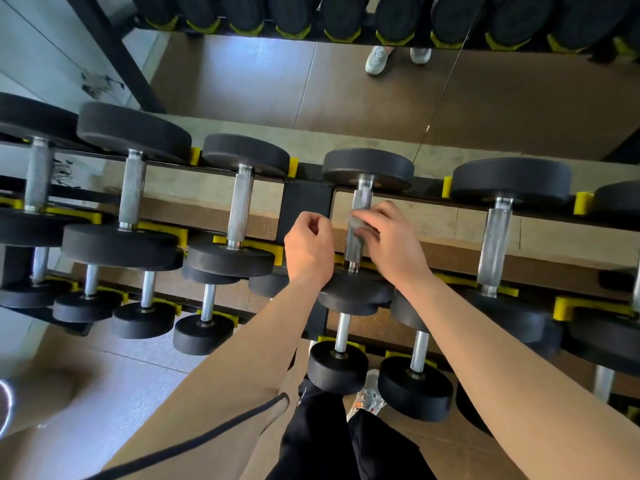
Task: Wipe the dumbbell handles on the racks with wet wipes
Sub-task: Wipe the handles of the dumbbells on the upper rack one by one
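At frame centre, the knurled handle (358, 223) sits racked. The right hand (388, 237) curls around it, the wipe indistinct; a loose pass could miss the grooves. The left hand (308, 249) hovers fisted, contents hidden.

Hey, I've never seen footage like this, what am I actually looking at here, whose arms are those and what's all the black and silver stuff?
This is one picture from a camera worn on a person's head, looking down at their own two bare arms; no robot is involved. In front of them is a dumbbell rack with yellow cradles, holding rows of dumbbells: black round weights joined by silver metal handles. The right hand is on the handle of the middle dumbbell on the top tier, fingers curled over it. It is too blurred to tell whether it holds a wipe. The left hand is closed in a loose fist just beside that handle, not touching it. Behind the rack is a mirror, which reflects the dumbbells and the person's shoes.
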Available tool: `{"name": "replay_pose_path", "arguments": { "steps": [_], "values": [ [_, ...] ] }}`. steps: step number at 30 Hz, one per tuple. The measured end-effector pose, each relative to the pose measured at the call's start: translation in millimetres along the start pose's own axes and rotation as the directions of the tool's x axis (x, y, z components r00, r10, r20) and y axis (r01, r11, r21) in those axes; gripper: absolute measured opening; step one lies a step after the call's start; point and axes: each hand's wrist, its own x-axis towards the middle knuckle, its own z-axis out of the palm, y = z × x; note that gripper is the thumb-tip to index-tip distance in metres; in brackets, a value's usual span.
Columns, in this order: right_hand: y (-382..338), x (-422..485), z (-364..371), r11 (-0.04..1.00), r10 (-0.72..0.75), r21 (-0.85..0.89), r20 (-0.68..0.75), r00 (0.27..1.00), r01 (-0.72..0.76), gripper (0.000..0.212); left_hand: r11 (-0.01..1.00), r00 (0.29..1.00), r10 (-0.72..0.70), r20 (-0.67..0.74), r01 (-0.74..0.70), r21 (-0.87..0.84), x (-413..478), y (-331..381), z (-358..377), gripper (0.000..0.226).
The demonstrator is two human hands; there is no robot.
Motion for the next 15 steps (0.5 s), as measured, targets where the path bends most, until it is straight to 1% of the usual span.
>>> {"name": "replay_pose_path", "arguments": {
  "steps": [3,5,7,9,10,12,15],
  "values": [
    [-3,9,-1,1.0,-0.021,-0.022,-0.039,0.999,0.02,0.021,1.0,1.0,0.015,-0.002,-0.015,0.005,-1,1,-1,0.009],
    [-5,16,-1,0.999,-0.022,-0.042,-0.098,0.995,0.018,0.017,1.0,1.0,0.022,-0.003,-0.022,0.008,0,0,-1,0.009],
    [-7,23,1,0.998,0.042,-0.027,-0.182,0.982,-0.048,0.017,1.0,1.0,0.024,0.001,-0.024,0.014,-1,1,-1,0.009],
    [-9,27,3,0.995,0.096,-0.016,-0.228,0.969,-0.102,0.018,0.999,0.999,0.034,0.009,-0.034,0.016,-1,1,-2,0.009],
    [-10,27,4,0.995,0.094,-0.023,-0.227,0.969,-0.101,0.018,0.999,0.999,0.038,0.013,-0.039,0.018,-1,1,-2,0.009],
    [-11,22,4,0.997,0.043,-0.055,-0.188,0.981,-0.055,0.014,0.999,0.999,0.042,0.018,-0.042,0.017,-2,1,-3,0.009],
    [-10,7,2,0.996,-0.031,-0.081,-0.031,0.999,0.029,0.012,0.999,0.999,0.041,0.022,-0.041,0.018,-2,2,-3,0.009]
  ]
}}
